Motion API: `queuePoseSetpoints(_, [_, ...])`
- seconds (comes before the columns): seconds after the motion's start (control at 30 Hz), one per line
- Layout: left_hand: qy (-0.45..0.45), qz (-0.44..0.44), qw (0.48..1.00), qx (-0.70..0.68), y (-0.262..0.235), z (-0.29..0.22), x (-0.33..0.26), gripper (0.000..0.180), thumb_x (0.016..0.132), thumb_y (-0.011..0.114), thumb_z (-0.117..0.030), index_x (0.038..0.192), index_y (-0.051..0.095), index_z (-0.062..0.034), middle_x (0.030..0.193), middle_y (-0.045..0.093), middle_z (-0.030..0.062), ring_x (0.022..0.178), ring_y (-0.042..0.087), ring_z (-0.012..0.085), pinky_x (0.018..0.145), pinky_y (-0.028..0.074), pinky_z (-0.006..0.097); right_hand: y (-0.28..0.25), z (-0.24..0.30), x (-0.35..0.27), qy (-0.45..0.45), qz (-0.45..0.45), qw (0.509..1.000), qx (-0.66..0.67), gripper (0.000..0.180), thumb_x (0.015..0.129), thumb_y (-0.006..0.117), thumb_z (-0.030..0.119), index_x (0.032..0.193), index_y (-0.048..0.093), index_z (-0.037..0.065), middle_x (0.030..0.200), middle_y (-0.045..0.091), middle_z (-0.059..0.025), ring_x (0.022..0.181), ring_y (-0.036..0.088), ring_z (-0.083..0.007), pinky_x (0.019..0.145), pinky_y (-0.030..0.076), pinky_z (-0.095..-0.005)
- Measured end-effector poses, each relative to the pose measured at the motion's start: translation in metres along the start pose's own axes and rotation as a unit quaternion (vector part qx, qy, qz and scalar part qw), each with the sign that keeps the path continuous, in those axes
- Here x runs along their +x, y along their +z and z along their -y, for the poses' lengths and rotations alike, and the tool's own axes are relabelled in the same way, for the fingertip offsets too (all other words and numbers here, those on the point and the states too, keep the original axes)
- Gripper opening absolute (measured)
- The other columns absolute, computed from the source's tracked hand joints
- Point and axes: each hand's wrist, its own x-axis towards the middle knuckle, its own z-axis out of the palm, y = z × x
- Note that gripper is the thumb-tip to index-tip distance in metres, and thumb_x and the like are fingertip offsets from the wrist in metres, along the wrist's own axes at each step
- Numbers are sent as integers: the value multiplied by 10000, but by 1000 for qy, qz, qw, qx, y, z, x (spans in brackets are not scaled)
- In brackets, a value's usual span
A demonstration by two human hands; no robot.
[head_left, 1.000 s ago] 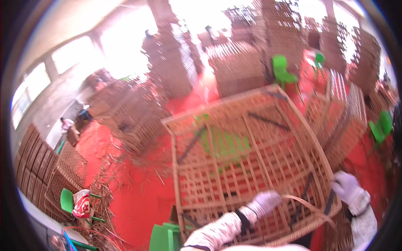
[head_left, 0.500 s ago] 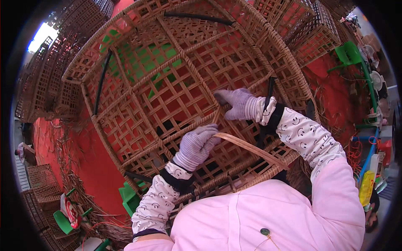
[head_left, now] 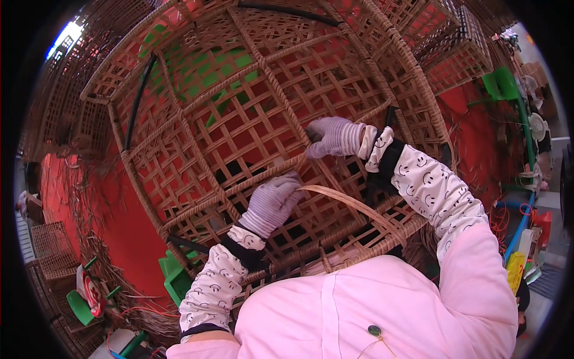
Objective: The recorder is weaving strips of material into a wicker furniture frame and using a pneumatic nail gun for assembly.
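Our left hand [head_left: 272, 203] gripped the cane strip [head_left: 359, 206], right hand [head_left: 335, 136] pinched the lattice [head_left: 239, 125] (gloved fingers closed); we judged keeping the strip taut, flat mattered.

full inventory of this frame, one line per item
woven lattice panel: 1, tan cane, centre, under both hands
loose cane strip: 1, tan, curving from the left hand toward lower right
stacked woven frames: several, brown, upper right
more woven frames: several, brown, left edge
green plastic chairs: at least 2, lower left and upper right
floor: red, strewn with cane scraps at left
pink garment: 1, bottom centre
left hand: purple glove, on the panel at the strip's end
right hand: purple glove, gripping a panel rib
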Motion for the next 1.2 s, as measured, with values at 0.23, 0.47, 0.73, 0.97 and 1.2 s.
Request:
queuePoseSetpoints(0.23, [-24, 49, 991, 122, 20, -12, 4, 201, 807, 559, -219, 912, 596, -51, 974, 591, 136, 969, 548, 304, 813, 454, 383, -4, 35, -6, 76, 88, 991, -62, 567, 652, 695, 417, 1040, 549, 30, 894, 624, -147, 852, 599, -279, 758, 463, -359])
queuePoseSetpoints(0.47, [-19, 94, 987, 126, 14, -17, 3, 207, 773, 575, -181, 948, 587, -70, 1026, 582, 119, 1014, 532, 288, 863, 434, 386, 6, 40, -11, 110, -9, 988, -111, 516, 622, 694, 399, 959, 566, 30, 838, 622, -143, 796, 603, -287, 727, 475, -360])
queuePoseSetpoints(0.73, [6, 195, 972, 130, 9, -26, -11, 220, 745, 562, -135, 959, 594, -94, 1046, 582, 88, 1050, 521, 253, 935, 392, 371, 6, 13, -3, 26, 46, 998, -25, 485, 627, 717, 345, 944, 566, 9, 806, 617, -124, 738, 602, -217, 660, 483, -323])
queuePoseSetpoints(0.97, [41, 158, 985, 57, 8, -35, -9, 234, 713, 524, -31, 931, 599, -70, 1057, 575, 128, 1030, 524, 306, 899, 417, 380, 3, 25, 2, 29, 1, 985, -170, 491, 644, 670, 348, 986, 562, 13, 857, 622, -162, 795, 608, -305, 693, 483, -368])
queuePoseSetpoints(1.2, [-283, -50, 919, -271, 32, -11, 17, 357, 779, 526, -121, 1119, 512, -16, 968, 594, 134, 885, 539, 182, 797, 438, 299, 18, 3, 5, -85, -58, 993, -52, 411, 642, 666, 299, 970, 623, 56, 900, 632, -181, 851, 608, -312, 738, 478, -377])
